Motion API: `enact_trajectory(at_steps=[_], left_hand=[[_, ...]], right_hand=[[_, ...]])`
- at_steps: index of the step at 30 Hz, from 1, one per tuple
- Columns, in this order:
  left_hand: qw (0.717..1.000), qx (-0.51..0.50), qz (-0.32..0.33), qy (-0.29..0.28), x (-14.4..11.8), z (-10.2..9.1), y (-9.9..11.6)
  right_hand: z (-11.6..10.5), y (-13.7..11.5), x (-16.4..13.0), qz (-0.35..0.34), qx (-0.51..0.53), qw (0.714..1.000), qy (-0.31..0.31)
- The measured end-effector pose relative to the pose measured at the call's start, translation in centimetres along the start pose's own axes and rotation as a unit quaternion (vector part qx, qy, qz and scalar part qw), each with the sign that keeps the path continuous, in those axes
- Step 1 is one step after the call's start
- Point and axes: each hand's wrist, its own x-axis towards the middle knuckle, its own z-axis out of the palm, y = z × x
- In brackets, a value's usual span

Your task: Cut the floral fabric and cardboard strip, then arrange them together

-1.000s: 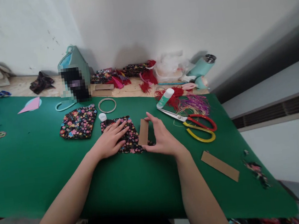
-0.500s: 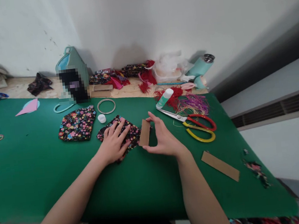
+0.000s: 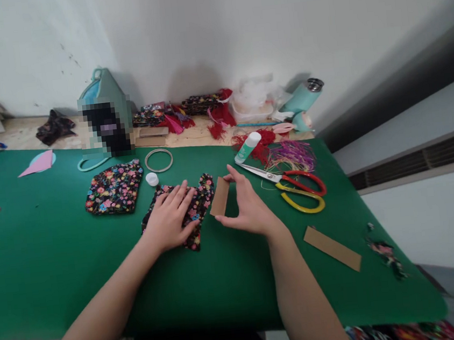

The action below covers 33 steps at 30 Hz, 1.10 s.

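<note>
Our left hand (image 3: 170,217) lies flat and released on the floral fabric piece (image 3: 198,203); our right hand (image 3: 248,206) pinches the cardboard strip (image 3: 219,197) above the green table (image 3: 57,252).

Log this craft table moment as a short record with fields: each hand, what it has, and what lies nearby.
left hand: flat, fingers spread, pressing on the black floral fabric piece
right hand: pinching the small brown cardboard strip at the fabric's right edge
surface: green table cover
nearby right: red-and-yellow-handled scissors, green-and-white glue tube, longer brown cardboard strip
nearby left: second floral fabric piece, metal ring, white cap
</note>
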Motion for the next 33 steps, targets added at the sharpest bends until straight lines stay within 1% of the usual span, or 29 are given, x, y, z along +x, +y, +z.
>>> enact_trajectory(at_steps=[1, 2, 3, 5, 7, 9, 10, 12, 14, 16, 21, 23, 29, 33], left_hand=[[0.998, -0.01, 0.057, -0.014, 0.1, -0.3, -0.9], [0.995, -0.016, 0.097, -0.027, 0.3, -0.5, -1.8], [0.992, -0.018, 0.117, -0.039, 0.4, -0.5, -2.5], [0.991, -0.018, 0.122, -0.053, 0.5, -0.2, -3.0], [0.992, -0.015, 0.111, -0.057, 0.3, 0.6, -2.3], [0.994, -0.012, 0.092, -0.051, -0.1, 1.4, -0.8], [0.996, -0.012, 0.075, -0.045, -0.4, 1.8, 0.1], [1.0, -0.004, 0.015, -0.021, -0.9, 2.3, 1.6], [1.0, -0.002, -0.002, -0.009, -1.1, 2.5, 2.3], [1.0, -0.002, 0.004, -0.008, -1.1, 2.5, 2.2], [1.0, -0.009, -0.008, -0.018, -0.7, 2.4, 0.1], [1.0, -0.01, -0.011, -0.023, -0.7, 2.5, -0.3], [1.0, -0.007, -0.019, -0.013, -0.9, 2.8, 0.1], [1.0, -0.007, -0.023, -0.016, -0.9, 2.7, 0.2]], right_hand=[[0.0, 0.0, 0.0, -0.001, 0.0, 1.0, -0.001], [0.1, 0.0, 0.0, -0.002, -0.001, 1.0, -0.002], [0.1, -0.1, 0.0, -0.002, -0.001, 1.0, -0.003], [0.1, -0.1, 0.0, -0.003, -0.005, 1.0, -0.005], [0.1, -0.2, 0.0, -0.005, -0.01, 1.0, -0.001], [0.1, -0.1, 0.0, -0.007, -0.014, 1.0, 0.005], [0.1, 0.0, 0.0, -0.008, -0.017, 1.0, 0.008], [0.1, 0.1, 0.0, -0.012, -0.022, 1.0, 0.007], [0.3, 0.3, 0.1, -0.019, -0.025, 1.0, 0.002], [0.6, 0.5, 0.2, -0.03, -0.023, 0.999, -0.006], [2.2, 1.1, 0.9, -0.058, 0.014, 0.998, -0.034], [2.7, 1.4, 1.1, -0.058, 0.035, 0.997, -0.039], [2.9, 1.6, 1.2, -0.047, 0.054, 0.997, -0.031], [2.8, 1.1, 1.3, -0.052, 0.049, 0.996, -0.047]])
